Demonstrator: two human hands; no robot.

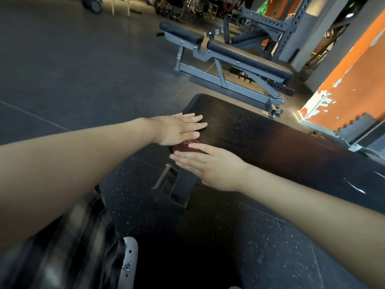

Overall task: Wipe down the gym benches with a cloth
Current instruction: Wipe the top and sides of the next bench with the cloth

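Observation:
A black padded bench (260, 134) runs from the centre toward the right edge. A dark red cloth (184, 148) lies bunched at the pad's near-left edge, mostly hidden between my hands. My left hand (179, 130) lies flat on the pad, fingers straight and together, just above the cloth. My right hand (210, 165) is flat too, its fingers pointing left, pressing on the cloth's near side at the pad's edge. Neither hand curls around the cloth.
A second grey-framed adjustable bench (229, 57) stands behind. A perforated steel rack (291, 24) rises at the back right. An orange wall with peeling paint (343, 94) borders the right. Dark speckled rubber flooring (62, 69) spreads left. My shoe (129, 265) is below.

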